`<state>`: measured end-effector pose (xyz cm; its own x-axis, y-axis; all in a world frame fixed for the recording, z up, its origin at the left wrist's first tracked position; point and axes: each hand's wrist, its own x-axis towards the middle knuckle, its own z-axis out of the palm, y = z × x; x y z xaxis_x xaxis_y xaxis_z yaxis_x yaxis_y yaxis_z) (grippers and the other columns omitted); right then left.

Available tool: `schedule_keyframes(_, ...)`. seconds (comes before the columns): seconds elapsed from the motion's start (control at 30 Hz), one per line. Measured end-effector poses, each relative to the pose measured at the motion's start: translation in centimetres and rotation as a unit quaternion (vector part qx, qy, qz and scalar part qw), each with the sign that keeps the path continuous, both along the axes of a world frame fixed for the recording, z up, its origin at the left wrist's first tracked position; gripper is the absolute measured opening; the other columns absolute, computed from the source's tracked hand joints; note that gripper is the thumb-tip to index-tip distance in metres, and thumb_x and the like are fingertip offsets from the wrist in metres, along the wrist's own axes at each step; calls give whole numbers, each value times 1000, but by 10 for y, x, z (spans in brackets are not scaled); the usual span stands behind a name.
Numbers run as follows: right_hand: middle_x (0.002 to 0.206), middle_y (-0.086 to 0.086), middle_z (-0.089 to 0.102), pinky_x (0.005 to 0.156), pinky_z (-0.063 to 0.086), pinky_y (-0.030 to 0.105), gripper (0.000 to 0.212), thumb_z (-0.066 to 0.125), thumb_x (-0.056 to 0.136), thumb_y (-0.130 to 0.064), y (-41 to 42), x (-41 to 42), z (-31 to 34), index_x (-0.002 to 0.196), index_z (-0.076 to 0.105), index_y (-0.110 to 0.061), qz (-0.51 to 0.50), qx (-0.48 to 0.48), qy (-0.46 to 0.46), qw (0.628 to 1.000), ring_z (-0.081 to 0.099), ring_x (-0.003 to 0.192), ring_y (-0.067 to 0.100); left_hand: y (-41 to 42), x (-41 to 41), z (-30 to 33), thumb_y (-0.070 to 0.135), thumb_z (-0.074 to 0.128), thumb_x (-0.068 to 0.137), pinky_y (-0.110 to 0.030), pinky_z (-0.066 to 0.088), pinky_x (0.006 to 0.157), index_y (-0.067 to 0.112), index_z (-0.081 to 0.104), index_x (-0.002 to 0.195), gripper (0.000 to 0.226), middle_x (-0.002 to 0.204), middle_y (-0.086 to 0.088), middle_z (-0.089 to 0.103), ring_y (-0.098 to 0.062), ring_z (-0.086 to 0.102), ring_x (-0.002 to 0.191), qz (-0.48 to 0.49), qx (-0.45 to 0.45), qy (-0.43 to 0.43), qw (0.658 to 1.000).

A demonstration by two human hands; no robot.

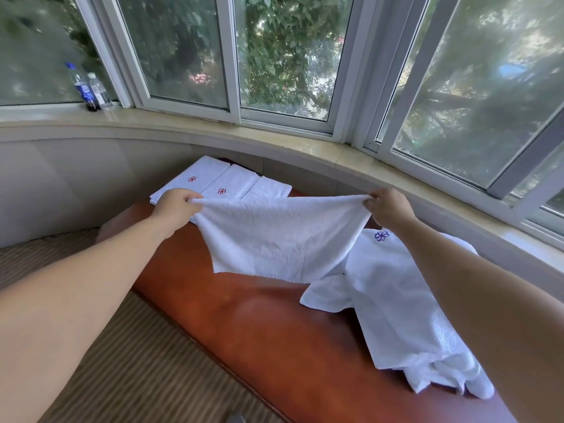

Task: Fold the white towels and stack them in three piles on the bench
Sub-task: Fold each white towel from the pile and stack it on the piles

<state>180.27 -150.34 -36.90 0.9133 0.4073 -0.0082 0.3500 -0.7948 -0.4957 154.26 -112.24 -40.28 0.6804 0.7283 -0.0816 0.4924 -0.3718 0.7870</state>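
While the left hand [175, 206] & right hand [386, 207] each pinched a top corner w/ curled fingers, the white towel [279, 239] hung stretched above the bench [259, 325]. Folded piles [219, 183] sat at 12 o'clock; unfolded towels [403, 303] lay at 3 o'clock.

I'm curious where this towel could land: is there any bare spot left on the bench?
Yes: the bare middle of the bench, between the folded piles at the far end and the loose heap on the right. The held towel, pinched by the left hand and right hand, hangs over it. Both ends are crowded.
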Motion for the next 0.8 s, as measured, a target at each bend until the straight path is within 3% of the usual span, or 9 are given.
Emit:
schedule_keyframes(0.1,83,5,48,67,33,30,25,50,97,-16,5,-2,-7,89,71,-7,-4,-18,-85,996,49,84,28,6,1,-1,16,63,95,-31,41,67,14,73,88,12,83,3,63,-22,56,80,-9,97,12,995)
schedule_keyframes(0.2,101,11,58,76,43,32,25,52,100,-24,1,-14,-15,109,75,-19,-6,-58,-41,997,61,92,33,12,-6,-7,23,65,94,-31,44,66,26,69,87,9,89,6,64,-19,58,79,-54,97,93,989)
schedule_keyframes(0.27,95,10,70,71,51,29,23,59,99,-26,-5,-25,-25,117,73,-21,10,-85,56,995,69,84,30,12,-16,-15,27,70,91,-27,48,62,29,70,89,4,91,4,65,-16,59,73,-116,52,196,972)
schedule_keyframes(0.33,72,8,62,53,48,24,15,61,99,-20,-11,-39,-36,111,70,-16,13,-67,200,977,58,55,23,14,-27,-24,24,74,89,-26,55,58,26,75,95,6,79,0,61,-13,54,59,-147,-25,272,951)
schedule_keyframes(0.43,57,2,43,47,36,22,7,59,98,-11,-20,-53,-43,92,62,-13,2,-52,364,930,37,46,17,24,-40,-28,12,67,91,-33,62,78,11,72,100,11,56,2,36,-11,30,46,-156,-186,319,916)
schedule_keyframes(0.6,52,1,48,42,41,20,13,62,85,-12,-9,-41,-39,72,59,-14,-96,45,304,947,44,37,16,54,-27,-15,12,64,94,-34,58,82,14,55,78,18,45,7,23,-9,19,37,-101,-305,234,917)
schedule_keyframes(0.67,58,6,59,43,50,21,11,60,83,-11,4,-32,-44,71,63,-10,-125,77,251,957,55,38,16,60,-10,-15,12,64,95,-38,58,91,12,58,87,10,47,5,28,-9,24,39,-75,-291,193,934)
schedule_keyframes(0.73,77,13,73,54,59,27,14,54,86,-8,23,-21,-61,77,65,-9,-128,120,235,956,68,54,18,61,9,-28,11,66,95,-39,58,94,6,65,102,9,57,-1,50,-12,46,47,-33,-259,137,955)
schedule_keyframes(0.8,108,14,74,77,62,35,22,52,93,-9,43,-11,-89,109,67,-14,-136,159,243,947,70,80,21,55,23,-55,10,64,98,-37,57,92,13,55,139,42,91,-5,71,-18,71,74,-9,-272,77,959)
